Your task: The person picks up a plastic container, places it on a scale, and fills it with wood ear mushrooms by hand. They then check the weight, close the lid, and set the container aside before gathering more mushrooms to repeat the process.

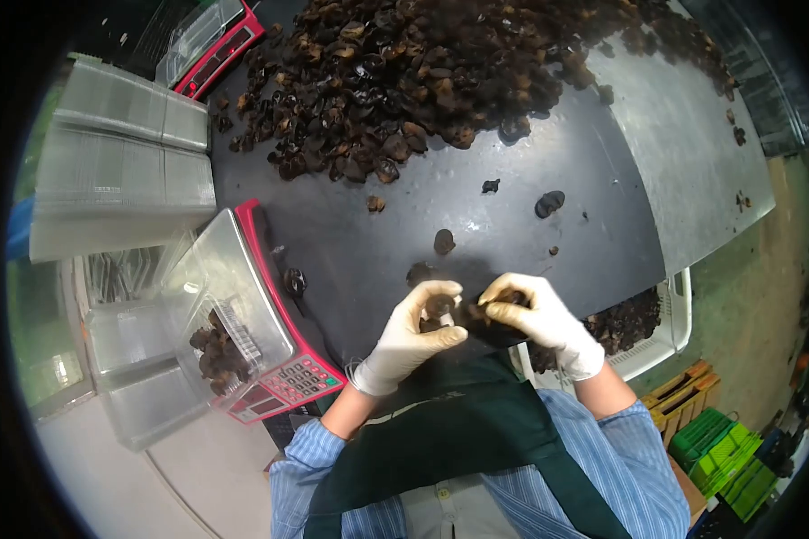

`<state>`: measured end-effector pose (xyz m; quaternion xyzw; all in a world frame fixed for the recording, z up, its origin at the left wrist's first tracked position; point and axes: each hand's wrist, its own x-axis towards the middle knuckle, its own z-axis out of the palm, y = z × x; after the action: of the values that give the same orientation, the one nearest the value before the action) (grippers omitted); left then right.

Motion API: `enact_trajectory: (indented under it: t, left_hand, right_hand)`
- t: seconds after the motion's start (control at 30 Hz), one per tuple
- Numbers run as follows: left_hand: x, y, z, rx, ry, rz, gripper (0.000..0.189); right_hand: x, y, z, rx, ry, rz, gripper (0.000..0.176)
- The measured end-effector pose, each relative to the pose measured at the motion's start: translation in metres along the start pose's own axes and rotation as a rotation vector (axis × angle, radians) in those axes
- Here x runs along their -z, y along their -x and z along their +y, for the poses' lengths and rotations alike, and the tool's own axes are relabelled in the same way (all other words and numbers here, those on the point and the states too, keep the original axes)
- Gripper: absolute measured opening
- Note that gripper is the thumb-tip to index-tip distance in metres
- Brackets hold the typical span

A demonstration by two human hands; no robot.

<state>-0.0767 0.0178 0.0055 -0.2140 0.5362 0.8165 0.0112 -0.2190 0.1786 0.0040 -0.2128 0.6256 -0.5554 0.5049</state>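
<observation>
Both hands wear pale gloves and are close together at the near edge of the dark table (368, 238). My left hand (415, 334) is curled round a dark brown fungus piece (438, 307). To its right, my right hand (537, 316) pinches another dark fungus piece (511, 298). One loose piece (420, 274) lies just beyond my left hand, and a smaller one (444, 241) lies a little farther off. A large heap of the same dark fungus (377, 81) covers the far part of the table.
At left a red-edged scale (303, 379) bears a clear plastic box (243, 328) with fungus inside. Stacked clear containers (121, 162) stand behind it, near a second scale (220, 58). A white crate (679, 314) of fungus is at right, with green crates (715, 445) below.
</observation>
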Motion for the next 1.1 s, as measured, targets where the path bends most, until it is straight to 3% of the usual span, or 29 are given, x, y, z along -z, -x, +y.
enact_trajectory:
  t: [0.13,0.17,0.37,0.53,0.6,0.63,0.77,0.87,0.93,1.0,1.1]
  left_hand:
    - [-0.001,0.005,0.007,0.242,0.063,-0.030,0.020]
    - [0.002,0.006,0.010,0.326,0.049,-0.019,0.011]
    - [0.017,0.018,0.005,0.378,0.205,0.083,0.005]
    - [0.012,0.019,0.001,0.442,0.133,-0.029,0.008]
    - [0.009,0.018,0.004,0.467,0.134,-0.060,0.008]
    - [0.010,0.018,0.004,0.485,0.157,-0.069,0.008]
    - [0.018,0.024,0.004,0.488,0.242,-0.020,0.006]
    - [0.026,0.030,0.001,0.461,0.394,0.009,0.007]
    - [0.032,0.036,-0.002,0.403,0.492,0.036,0.009]
    - [0.037,0.039,-0.003,0.355,0.582,0.015,0.011]
    - [0.042,0.044,-0.001,0.286,0.821,-0.004,0.021]
  right_hand:
    - [-0.019,0.000,0.004,-0.044,-0.168,-0.077,0.015]
    - [-0.018,0.000,0.003,-0.037,-0.129,-0.029,0.014]
    - [0.015,0.003,0.009,-0.013,-0.076,0.262,0.014]
    - [-0.010,0.004,-0.010,0.320,0.429,0.040,0.029]
    - [-0.021,0.004,-0.015,0.317,0.447,-0.061,0.026]
    - [-0.020,0.002,-0.008,0.418,0.571,-0.094,0.019]
    - [-0.015,0.004,-0.008,0.408,0.470,0.096,0.010]
    - [0.007,0.008,-0.006,0.279,0.574,0.242,0.013]
    - [0.014,0.008,-0.006,0.311,0.522,0.399,0.023]
    - [0.016,0.013,-0.019,0.138,0.611,0.463,0.028]
    - [0.016,0.010,-0.005,0.293,0.673,0.535,0.022]
